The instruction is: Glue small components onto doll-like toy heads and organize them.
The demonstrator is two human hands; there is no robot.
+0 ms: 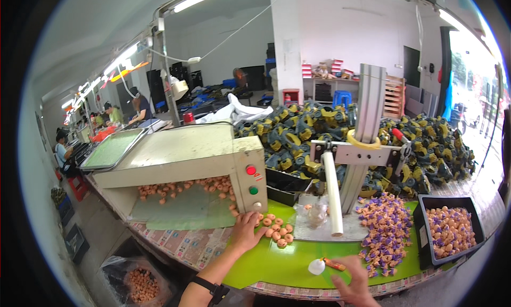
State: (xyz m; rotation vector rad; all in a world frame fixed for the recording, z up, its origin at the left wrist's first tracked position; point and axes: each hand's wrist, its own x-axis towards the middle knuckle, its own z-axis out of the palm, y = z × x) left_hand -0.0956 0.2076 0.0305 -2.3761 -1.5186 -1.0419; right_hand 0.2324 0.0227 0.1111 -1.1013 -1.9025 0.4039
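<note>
My left hand [246,233] rests at the right end of the cream machine's opening, fingers stretched over small peach-coloured round pieces like doll heads [278,233]. Those pieces lie loosely grouped on the green mat [250,264], right beside its thumb. Over the mat's front edge, my right hand [354,281] is blurred, with thumb and fingers apart and nothing visible between them. Next to it lie a small white-capped bottle [316,267] and a red-orange tube [334,264]. Ahead stands a press [368,110] with a pale lever [332,192] and a clear fixture [318,214] on its metal base.
The cream machine [175,150] holds more peach pieces [189,189]. Peach-and-purple figures [384,232] are heaped right of the press, beside a black bin [420,227] of similar parts. A large grey-and-yellow parts pile [298,134] lies behind. A lined bin [114,269] stands at lower left. People work far left.
</note>
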